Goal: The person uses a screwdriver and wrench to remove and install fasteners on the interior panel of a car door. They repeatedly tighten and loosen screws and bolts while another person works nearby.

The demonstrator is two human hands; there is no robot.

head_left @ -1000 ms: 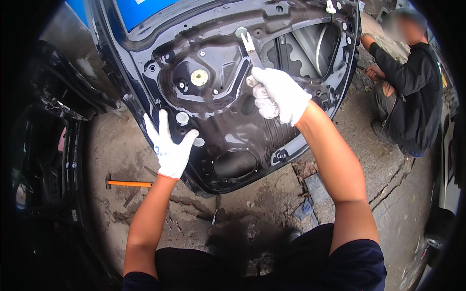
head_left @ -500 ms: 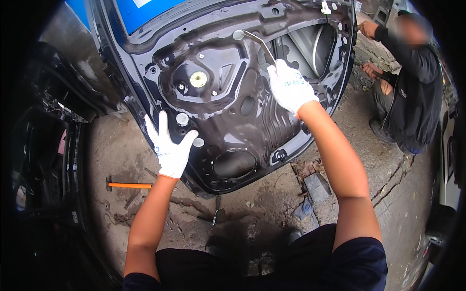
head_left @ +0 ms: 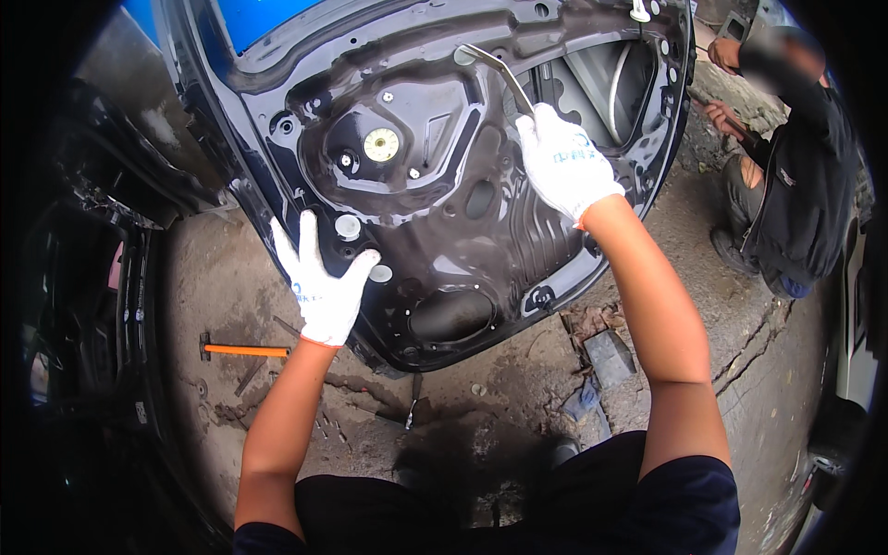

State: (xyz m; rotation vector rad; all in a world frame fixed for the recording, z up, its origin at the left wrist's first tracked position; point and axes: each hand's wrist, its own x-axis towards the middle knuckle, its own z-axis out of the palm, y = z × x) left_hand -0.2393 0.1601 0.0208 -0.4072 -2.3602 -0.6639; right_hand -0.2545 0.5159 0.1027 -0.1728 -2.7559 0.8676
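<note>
A dark, glossy car door shell (head_left: pixel 388 231) lies in front of me, its inner side up. My left hand (head_left: pixel 324 287), in a white glove with an orange cuff, rests with spread fingers on its near left edge, beside two pale round plugs (head_left: pixel 348 227). In my white-gloved right hand (head_left: pixel 566 165), closed fingers grip a thin bent metal bar (head_left: pixel 511 81). The bar's far end meets another round plug (head_left: pixel 464 55) near the far side of the door; whether it is under the rim cannot be made out.
An orange-handled hammer (head_left: pixel 248 351) lies on the ground at left, and a small hand tool (head_left: pixel 413 400) near my feet. Right of the door, a person in black (head_left: pixel 803 176) squats, holding a rod. A grey block (head_left: pixel 610 359) and a dark car body (head_left: pixel 74 305) flank me.
The whole view has shifted slightly, with the door and the squatting person a little farther right. My right hand and the bar have moved slightly right; my left hand stays on the edge.
</note>
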